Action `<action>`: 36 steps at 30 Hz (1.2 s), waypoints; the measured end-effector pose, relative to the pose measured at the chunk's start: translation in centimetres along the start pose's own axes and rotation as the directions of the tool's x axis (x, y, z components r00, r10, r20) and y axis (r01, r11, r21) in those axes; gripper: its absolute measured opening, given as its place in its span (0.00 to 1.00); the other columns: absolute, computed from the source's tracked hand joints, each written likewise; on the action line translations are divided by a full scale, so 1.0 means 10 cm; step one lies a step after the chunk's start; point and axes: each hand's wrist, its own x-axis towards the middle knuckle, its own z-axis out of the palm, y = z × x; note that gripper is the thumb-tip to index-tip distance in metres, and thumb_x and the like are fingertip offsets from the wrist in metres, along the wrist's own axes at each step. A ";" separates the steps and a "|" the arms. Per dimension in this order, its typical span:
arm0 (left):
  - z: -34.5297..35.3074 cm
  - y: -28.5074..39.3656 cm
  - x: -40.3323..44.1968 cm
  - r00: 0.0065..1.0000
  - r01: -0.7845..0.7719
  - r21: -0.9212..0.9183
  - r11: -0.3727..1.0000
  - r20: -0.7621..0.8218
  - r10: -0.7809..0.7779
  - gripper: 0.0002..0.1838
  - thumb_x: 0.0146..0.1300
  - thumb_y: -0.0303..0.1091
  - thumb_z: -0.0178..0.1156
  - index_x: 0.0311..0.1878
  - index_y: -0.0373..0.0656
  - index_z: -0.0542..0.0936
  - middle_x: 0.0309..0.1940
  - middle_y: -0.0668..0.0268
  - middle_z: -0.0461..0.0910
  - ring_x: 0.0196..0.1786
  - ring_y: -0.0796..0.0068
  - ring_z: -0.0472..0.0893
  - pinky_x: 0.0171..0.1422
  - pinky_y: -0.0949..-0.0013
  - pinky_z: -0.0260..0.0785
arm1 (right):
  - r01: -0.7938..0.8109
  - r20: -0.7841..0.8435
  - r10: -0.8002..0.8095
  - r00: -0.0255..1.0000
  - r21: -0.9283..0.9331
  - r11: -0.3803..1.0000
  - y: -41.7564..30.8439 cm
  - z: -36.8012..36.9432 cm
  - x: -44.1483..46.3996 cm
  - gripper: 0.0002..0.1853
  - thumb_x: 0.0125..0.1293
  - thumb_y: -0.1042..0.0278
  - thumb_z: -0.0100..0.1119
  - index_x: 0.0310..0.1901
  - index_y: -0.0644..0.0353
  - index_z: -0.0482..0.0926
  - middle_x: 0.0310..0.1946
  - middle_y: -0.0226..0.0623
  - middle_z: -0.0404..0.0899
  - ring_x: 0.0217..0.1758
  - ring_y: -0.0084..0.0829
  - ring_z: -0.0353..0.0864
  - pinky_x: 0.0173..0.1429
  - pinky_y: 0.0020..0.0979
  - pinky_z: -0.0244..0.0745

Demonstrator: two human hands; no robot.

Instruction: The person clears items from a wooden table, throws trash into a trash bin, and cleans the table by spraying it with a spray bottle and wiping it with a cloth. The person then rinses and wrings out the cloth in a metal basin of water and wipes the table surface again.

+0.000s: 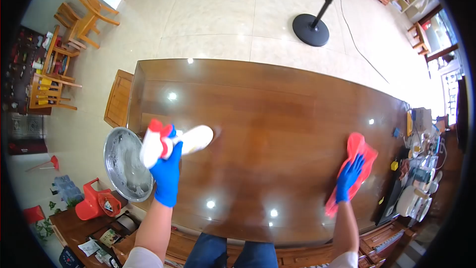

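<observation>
A pale tiled floor (208, 25) spread out beyond a long, glossy brown table (277, 119), with a black fan stand (311, 30) on the tiles past its far edge and small clutter (421, 168) crowded near its right end. A metal basin (106, 161) of sudsy liquid stood beside the table's left end, though what bore it could not be told. The left hand (166, 173), in a blue glove, was closed around the neck of a red-and-white spray bottle (197, 138), which was tilted well over near the basin; whether a finger lay on the trigger was unclear. Well apart from it, the right hand (349, 176), gloved too, lay open and nearly flat, fingers stretched out, on a crumpled red cloth (366, 156) towards the right end of the tabletop. That looked like the wiping part of the work, with the cloth against the wood and the bottle held off to the side. From there, moving the cloth smoothly seemed to call for steady, even pressure from the flat hand, clear of the clutter, and a firm grip on the bottle.
</observation>
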 end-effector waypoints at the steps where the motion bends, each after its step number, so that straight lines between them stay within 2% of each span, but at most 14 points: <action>1: -0.14 -0.04 -0.06 1.000 0.000 0.018 1.000 0.002 0.000 0.30 0.51 0.15 0.65 0.60 0.34 0.70 0.53 0.59 0.76 0.55 0.68 0.75 0.61 0.66 0.67 | -0.002 -0.021 0.003 1.000 0.039 0.999 -0.19 0.05 -0.39 0.30 0.74 0.58 0.38 0.70 0.66 0.51 0.74 0.44 0.47 0.77 0.41 0.42 0.77 0.41 0.35; 4: -0.47 -0.08 -0.24 0.998 0.004 0.127 0.992 0.057 -0.012 0.32 0.47 0.15 0.68 0.59 0.36 0.71 0.56 0.58 0.75 0.57 0.67 0.74 0.62 0.65 0.68 | -0.121 0.497 0.085 0.864 0.040 0.992 -0.69 0.82 -1.93 0.34 0.70 0.51 0.41 0.70 0.66 0.51 0.74 0.49 0.42 0.77 0.51 0.36 0.78 0.45 0.30; 5: -0.57 -0.09 -0.29 0.995 0.029 0.184 0.983 0.084 -0.045 0.33 0.46 0.15 0.69 0.58 0.36 0.71 0.56 0.57 0.75 0.57 0.67 0.74 0.62 0.64 0.68 | 0.117 0.623 -0.098 0.776 0.010 0.993 -1.74 0.21 -1.78 0.28 0.69 0.58 0.47 0.65 0.68 0.63 0.70 0.54 0.52 0.74 0.54 0.46 0.76 0.49 0.36; 8: -0.79 -0.09 -0.41 0.980 0.180 0.096 0.979 0.068 -0.187 0.32 0.42 0.14 0.71 0.54 0.37 0.73 0.58 0.55 0.74 0.59 0.63 0.73 0.64 0.59 0.67 | 0.548 0.234 -0.672 0.703 0.424 0.721 -3.46 0.25 -1.34 0.23 0.62 0.64 0.52 0.57 0.66 0.69 0.66 0.55 0.59 0.72 0.59 0.51 0.72 0.54 0.47; 16: -1.03 -0.29 -0.74 0.950 0.304 0.195 0.933 0.018 -0.313 0.31 0.44 0.27 0.74 0.52 0.38 0.71 0.59 0.55 0.72 0.59 0.61 0.72 0.66 0.60 0.60 | 0.744 -0.084 -0.886 0.457 0.582 0.328 -6.53 1.11 -0.07 0.28 0.62 0.55 0.49 0.63 0.55 0.68 0.70 0.41 0.57 0.74 0.50 0.47 0.75 0.53 0.36; 19: -1.06 -0.30 -0.89 0.930 0.337 0.356 0.872 0.018 -0.366 0.31 0.54 0.29 0.67 0.60 0.33 0.67 0.57 0.57 0.72 0.58 0.61 0.70 0.67 0.59 0.59 | 0.821 -0.403 -0.731 0.550 0.421 0.386 -6.34 1.38 0.36 0.21 0.61 0.56 0.51 0.54 0.56 0.76 0.60 0.44 0.70 0.65 0.49 0.65 0.68 0.49 0.56; 22: -0.84 -0.09 -0.67 0.983 0.151 0.301 0.942 0.059 -0.176 0.32 0.56 0.30 0.66 0.62 0.33 0.66 0.59 0.55 0.70 0.61 0.59 0.69 0.69 0.57 0.57 | 0.545 -0.146 -0.652 0.744 0.697 0.466 -5.22 0.85 1.13 0.11 0.60 0.60 0.54 0.29 0.58 0.79 0.26 0.47 0.79 0.31 0.46 0.79 0.35 0.47 0.69; 23: -0.78 -0.06 -0.59 0.993 0.081 0.281 0.956 0.063 -0.103 0.32 0.56 0.31 0.65 0.63 0.33 0.65 0.60 0.55 0.69 0.62 0.58 0.68 0.69 0.56 0.56 | 0.510 0.073 -0.579 0.812 0.392 0.765 -4.73 0.83 1.39 0.14 0.63 0.59 0.50 0.28 0.58 0.80 0.26 0.49 0.79 0.32 0.45 0.80 0.36 0.46 0.70; 25: -0.88 -0.27 -0.76 0.998 0.007 0.258 0.966 0.058 -0.023 0.32 0.57 0.31 0.65 0.63 0.33 0.65 0.61 0.54 0.69 0.63 0.57 0.68 0.70 0.55 0.56 | 0.426 0.025 -0.437 0.899 0.174 0.888 -3.68 0.61 1.87 0.21 0.67 0.58 0.43 0.24 0.57 0.81 0.23 0.46 0.80 0.26 0.45 0.79 0.32 0.45 0.70; 27: -1.36 -0.84 -1.41 0.919 0.379 0.393 0.838 -0.052 -0.392 0.31 0.63 0.48 0.56 0.63 0.37 0.66 0.57 0.53 0.71 0.55 0.59 0.73 0.61 0.57 0.65 | 0.352 0.126 -0.355 0.926 0.043 0.935 -2.34 0.72 2.47 0.17 0.69 0.60 0.43 0.37 0.62 0.80 0.30 0.46 0.81 0.35 0.44 0.79 0.43 0.42 0.72; 31: -1.16 -0.20 -1.66 0.933 0.042 0.882 0.470 0.134 -0.333 0.35 0.63 0.43 0.59 0.68 0.36 0.60 0.64 0.48 0.64 0.63 0.56 0.68 0.68 0.56 0.58 | 0.324 -0.197 -0.450 0.871 -0.459 0.827 -1.00 1.09 2.82 0.25 0.72 0.62 0.37 0.65 0.68 0.60 0.64 0.55 0.62 0.68 0.50 0.61 0.70 0.44 0.55; 33: -1.00 0.01 -1.80 0.807 0.511 0.317 0.799 0.143 -0.573 0.34 0.64 0.37 0.60 0.68 0.34 0.59 0.65 0.49 0.62 0.65 0.54 0.65 0.70 0.56 0.56 | 0.405 0.002 -0.447 0.894 -0.429 0.807 -2.18 0.77 2.19 0.24 0.66 0.72 0.44 0.63 0.72 0.60 0.60 0.63 0.63 0.66 0.58 0.61 0.68 0.50 0.58; 34: -0.91 0.19 -1.83 0.730 0.578 0.315 0.753 0.215 -0.649 0.33 0.64 0.36 0.59 0.68 0.34 0.58 0.65 0.49 0.62 0.66 0.55 0.65 0.70 0.56 0.55 | 0.431 0.210 -0.630 0.748 -0.875 0.220 -2.96 0.25 1.68 0.22 0.66 0.73 0.44 0.60 0.76 0.63 0.57 0.66 0.66 0.63 0.59 0.64 0.66 0.50 0.62; 36: -0.81 0.25 -1.99 0.710 0.418 0.421 0.805 0.402 -0.578 0.30 0.65 0.33 0.56 0.68 0.35 0.59 0.65 0.49 0.63 0.66 0.55 0.65 0.70 0.57 0.56 | 0.667 0.077 -0.722 0.688 -0.460 0.586 -3.79 0.61 1.09 0.23 0.66 0.73 0.43 0.59 0.79 0.63 0.59 0.68 0.63 0.64 0.60 0.63 0.67 0.51 0.62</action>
